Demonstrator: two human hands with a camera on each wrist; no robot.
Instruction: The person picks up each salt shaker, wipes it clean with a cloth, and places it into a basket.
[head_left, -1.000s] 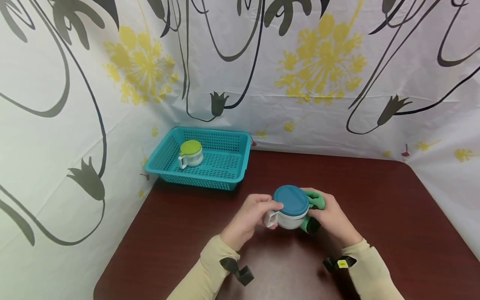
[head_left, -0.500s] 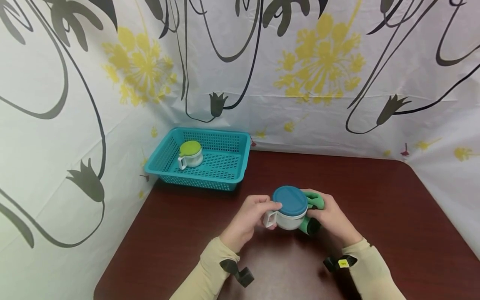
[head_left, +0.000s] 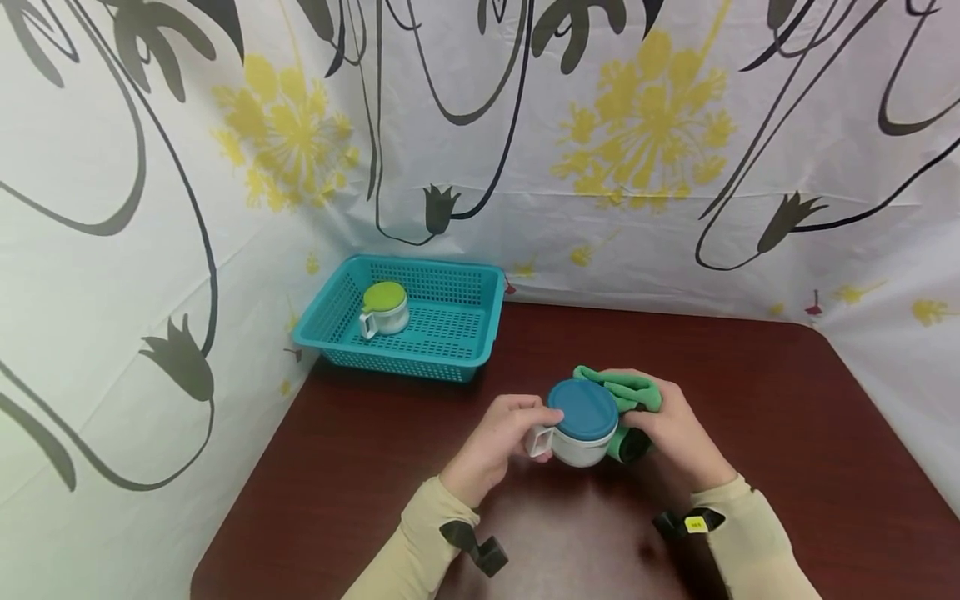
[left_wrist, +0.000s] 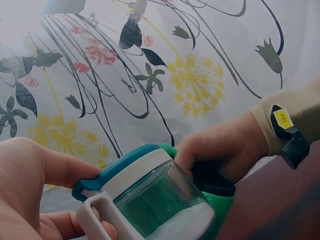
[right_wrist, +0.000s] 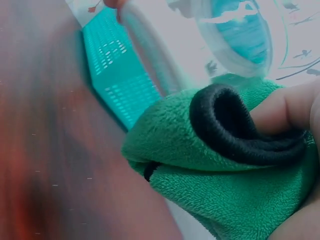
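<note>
A clear jar (head_left: 579, 450) with a blue lid (head_left: 583, 408) and a white handle is held tilted above the table. My left hand (head_left: 498, 437) grips it by the handle, thumb on the lid's edge. White contents show through the wall of the jar (left_wrist: 172, 200) in the left wrist view. On the jar's right side, my right hand (head_left: 671, 425) holds a folded green cloth (head_left: 633, 392) with black edging. The cloth (right_wrist: 235, 195) fills much of the right wrist view, pinched by fingers and thumb, and lies against the jar. Some of the right fingers are hidden behind it.
At the back left of the dark red-brown table (head_left: 360, 483) stands a turquoise plastic basket (head_left: 397, 365). Inside it, on the left, sits a similar jar (head_left: 386, 318) with a lime-green lid. A patterned white sheet (head_left: 480, 150) hangs behind and at the sides.
My right hand has shifted a little to the right with the cloth, and more of the cloth now shows behind the lid. The left hand and jar have barely moved.
</note>
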